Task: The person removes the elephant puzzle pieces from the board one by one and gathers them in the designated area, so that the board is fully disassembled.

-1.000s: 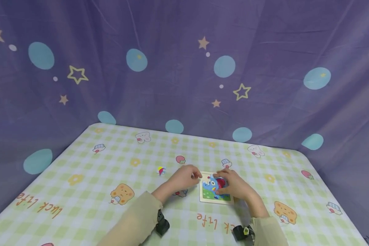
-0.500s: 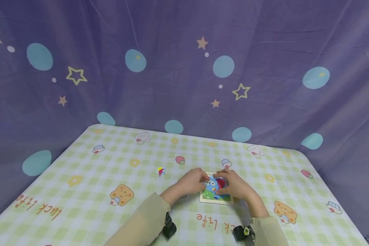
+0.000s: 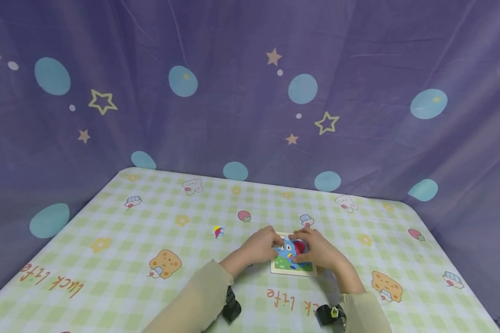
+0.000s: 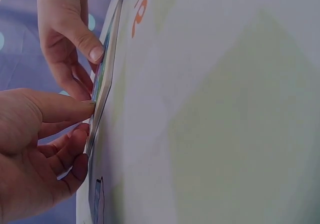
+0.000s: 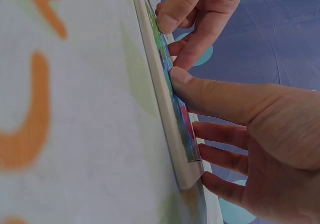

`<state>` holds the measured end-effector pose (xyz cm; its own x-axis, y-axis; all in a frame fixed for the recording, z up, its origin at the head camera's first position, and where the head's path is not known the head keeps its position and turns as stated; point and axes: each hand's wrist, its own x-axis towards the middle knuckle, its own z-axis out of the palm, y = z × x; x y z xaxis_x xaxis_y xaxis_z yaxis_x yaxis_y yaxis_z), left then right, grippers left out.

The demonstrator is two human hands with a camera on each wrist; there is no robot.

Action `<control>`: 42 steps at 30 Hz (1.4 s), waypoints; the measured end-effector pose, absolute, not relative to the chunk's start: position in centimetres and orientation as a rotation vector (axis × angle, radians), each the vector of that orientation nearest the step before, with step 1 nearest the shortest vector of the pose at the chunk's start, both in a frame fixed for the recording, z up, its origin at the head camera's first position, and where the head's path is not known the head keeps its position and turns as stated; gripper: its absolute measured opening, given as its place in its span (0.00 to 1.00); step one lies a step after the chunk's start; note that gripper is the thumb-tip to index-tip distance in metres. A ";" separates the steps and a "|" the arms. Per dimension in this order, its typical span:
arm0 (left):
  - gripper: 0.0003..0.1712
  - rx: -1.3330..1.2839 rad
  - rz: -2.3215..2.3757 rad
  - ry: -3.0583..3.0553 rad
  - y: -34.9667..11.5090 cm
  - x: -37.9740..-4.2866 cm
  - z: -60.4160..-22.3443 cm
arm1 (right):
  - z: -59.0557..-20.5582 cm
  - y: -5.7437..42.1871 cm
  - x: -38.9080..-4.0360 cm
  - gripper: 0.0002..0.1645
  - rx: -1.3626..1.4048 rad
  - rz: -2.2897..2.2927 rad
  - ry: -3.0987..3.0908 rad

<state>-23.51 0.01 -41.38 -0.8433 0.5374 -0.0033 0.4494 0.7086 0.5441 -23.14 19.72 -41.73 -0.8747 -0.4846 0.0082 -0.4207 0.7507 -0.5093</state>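
A small wooden jigsaw puzzle (image 3: 293, 268) with a blue elephant on green grass lies in a pale frame on the table. My left hand (image 3: 261, 246) is at its left side, over the elephant's trunk. In the left wrist view, the left thumb rests on the picture and curled fingers (image 4: 75, 149) meet the frame's edge. From the right, my right hand (image 3: 320, 249) holds the puzzle. Its thumb (image 5: 181, 75) presses the picture near the middle while the other fingertips reach the far edge. Parts of the elephant are hidden under both hands.
A small loose piece (image 3: 218, 231) in yellow, red, blue and white lies on the cloth left of the puzzle. The checked tablecloth (image 3: 121, 240) carries printed cartoons and lettering. A purple curtain (image 3: 233, 111) hangs behind the table. Each wrist wears a black camera.
My left hand has moved right, from the puzzle's upper left corner onto its left part over the trunk. The right hand has stayed in place on the puzzle.
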 end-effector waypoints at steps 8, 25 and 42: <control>0.17 0.790 0.811 2.753 0.1 -23.6 -41.3 | -41.7 19.8 -23.1 0.34 -0.751 -0.768 2.824; 0.16 0.757 0.823 2.762 0.3 -23.1 -41.1 | -41.8 19.8 -23.2 0.34 -0.766 -0.774 2.821; 0.12 0.781 0.802 2.787 0.3 -23.2 -40.9 | -41.7 19.8 -23.1 0.33 -0.785 -0.777 2.818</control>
<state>-23.23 0.33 -40.92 -0.8558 0.5173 0.0100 0.4435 0.7235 0.5291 -23.08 19.81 -41.74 -0.8593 -0.5108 0.0263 -0.4520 0.7343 -0.5064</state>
